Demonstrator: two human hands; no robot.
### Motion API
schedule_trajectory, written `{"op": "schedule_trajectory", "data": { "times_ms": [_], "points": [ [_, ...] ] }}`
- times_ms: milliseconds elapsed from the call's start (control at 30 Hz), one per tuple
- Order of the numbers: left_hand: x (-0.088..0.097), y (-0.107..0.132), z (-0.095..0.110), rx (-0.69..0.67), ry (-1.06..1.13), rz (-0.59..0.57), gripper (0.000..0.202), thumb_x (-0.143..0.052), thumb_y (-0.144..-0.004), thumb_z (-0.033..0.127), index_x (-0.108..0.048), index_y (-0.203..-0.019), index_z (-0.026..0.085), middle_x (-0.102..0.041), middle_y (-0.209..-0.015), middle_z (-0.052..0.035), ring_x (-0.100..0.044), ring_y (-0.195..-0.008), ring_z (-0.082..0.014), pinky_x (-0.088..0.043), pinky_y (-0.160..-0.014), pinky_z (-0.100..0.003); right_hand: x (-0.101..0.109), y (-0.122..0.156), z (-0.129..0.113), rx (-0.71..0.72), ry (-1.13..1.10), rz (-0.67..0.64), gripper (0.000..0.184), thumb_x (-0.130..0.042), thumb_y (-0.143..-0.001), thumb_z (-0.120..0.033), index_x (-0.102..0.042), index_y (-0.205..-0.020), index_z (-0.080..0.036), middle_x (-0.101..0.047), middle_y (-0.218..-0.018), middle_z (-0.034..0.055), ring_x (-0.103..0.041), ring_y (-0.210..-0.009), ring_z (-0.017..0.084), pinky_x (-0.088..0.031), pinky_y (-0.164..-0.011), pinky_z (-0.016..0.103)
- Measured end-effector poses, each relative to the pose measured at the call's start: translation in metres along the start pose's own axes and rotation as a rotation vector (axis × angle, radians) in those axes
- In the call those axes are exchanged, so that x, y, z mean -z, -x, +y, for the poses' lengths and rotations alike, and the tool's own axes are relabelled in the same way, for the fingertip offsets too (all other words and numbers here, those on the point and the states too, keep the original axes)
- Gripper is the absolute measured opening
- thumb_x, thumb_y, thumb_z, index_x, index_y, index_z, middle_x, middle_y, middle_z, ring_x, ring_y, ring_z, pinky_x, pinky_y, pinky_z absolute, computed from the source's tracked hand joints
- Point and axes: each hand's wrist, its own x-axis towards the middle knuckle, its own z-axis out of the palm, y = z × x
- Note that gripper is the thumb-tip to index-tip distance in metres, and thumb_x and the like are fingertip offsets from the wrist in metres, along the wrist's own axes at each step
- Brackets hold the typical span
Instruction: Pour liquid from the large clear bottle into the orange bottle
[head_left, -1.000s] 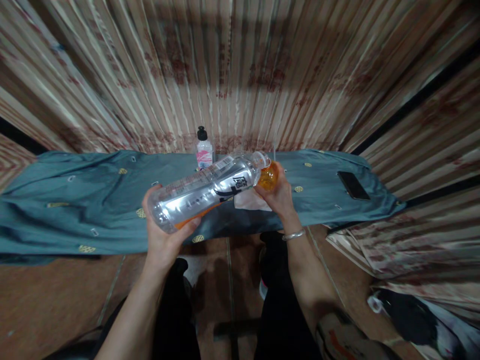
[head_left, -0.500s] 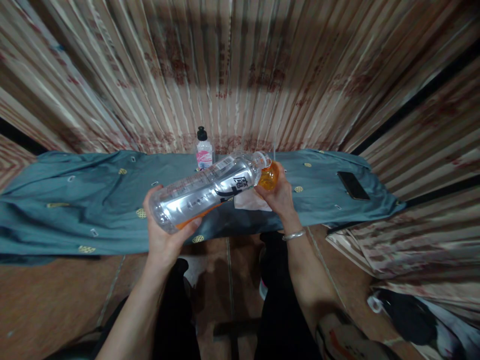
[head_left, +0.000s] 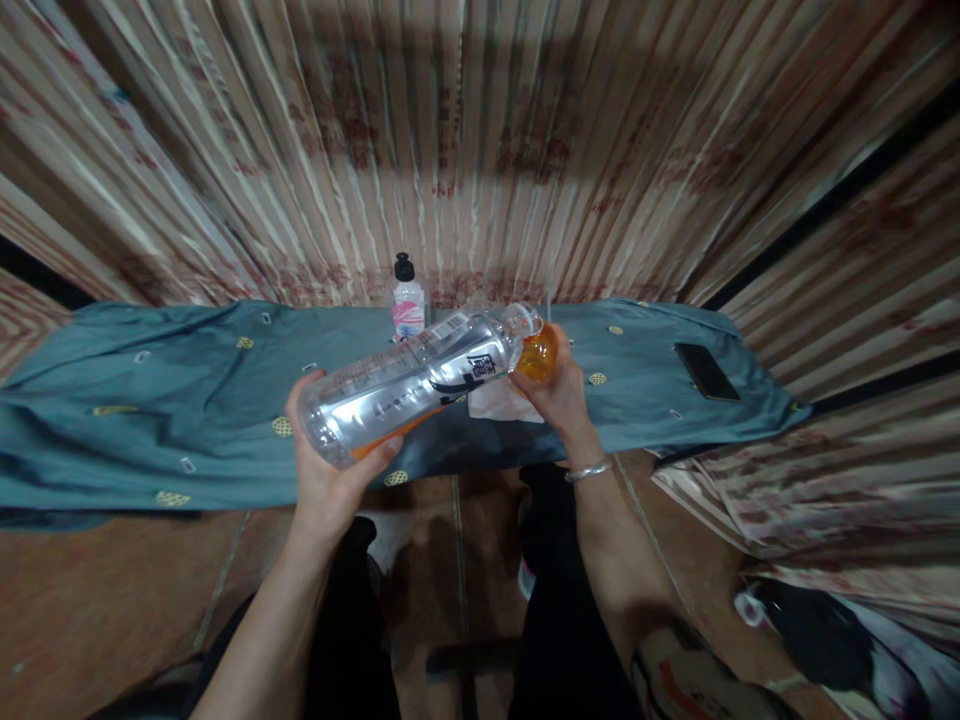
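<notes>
My left hand (head_left: 330, 480) is wrapped round the base of a large clear plastic drink bottle (head_left: 405, 385) with a silver label and dark lettering. The bottle lies slanted in the air, its neck pointing right, with an orange strip along its lower side. At its mouth sits a small see-through container with an amber look (head_left: 537, 352), and my right hand (head_left: 562, 390) closes round this from the right. Whether liquid is flowing between them I cannot tell. Below the bottle's neck, a white tissue or cloth (head_left: 502, 402) lies partly hidden on the covered table.
A small bottle with a black cap and pink label (head_left: 409, 305) stands behind the large one. A black phone (head_left: 706, 371) lies at the right on the blue-green tablecloth (head_left: 187, 400). Pleated curtains (head_left: 480, 150) surround the table's back and sides.
</notes>
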Motion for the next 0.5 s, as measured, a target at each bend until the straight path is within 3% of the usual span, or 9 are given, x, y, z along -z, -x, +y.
{"op": "schedule_trajectory", "data": {
  "times_ms": [333,500],
  "points": [
    [0.0,-0.001,0.0002,-0.014,-0.024,-0.004,0.097,-0.094,-0.05,0.041,-0.048,-0.134,0.025,-0.064,-0.124,-0.0098,-0.067,-0.114,-0.0315,-0.056,-0.103,-0.051,0.0008,-0.0002,-0.0001,0.002,0.01,-0.027,0.086,-0.086,-0.076,-0.041,-0.045,-0.149,-0.022,-0.071,-0.137,0.0156,-0.071,-0.125,0.037,-0.058,-0.105,0.054],
    [-0.0003,-0.0007,0.0032,-0.005,-0.004,0.001,0.096,-0.095,-0.049,0.039,-0.047,-0.132,0.026,-0.064,-0.124,-0.0104,-0.067,-0.114,-0.0323,-0.056,-0.103,-0.052,0.0022,0.0,-0.004,-0.013,-0.023,-0.026,0.086,-0.086,-0.076,-0.048,-0.046,-0.147,-0.022,-0.072,-0.136,0.0155,-0.071,-0.125,0.037,-0.058,-0.106,0.054]
  ]
}}
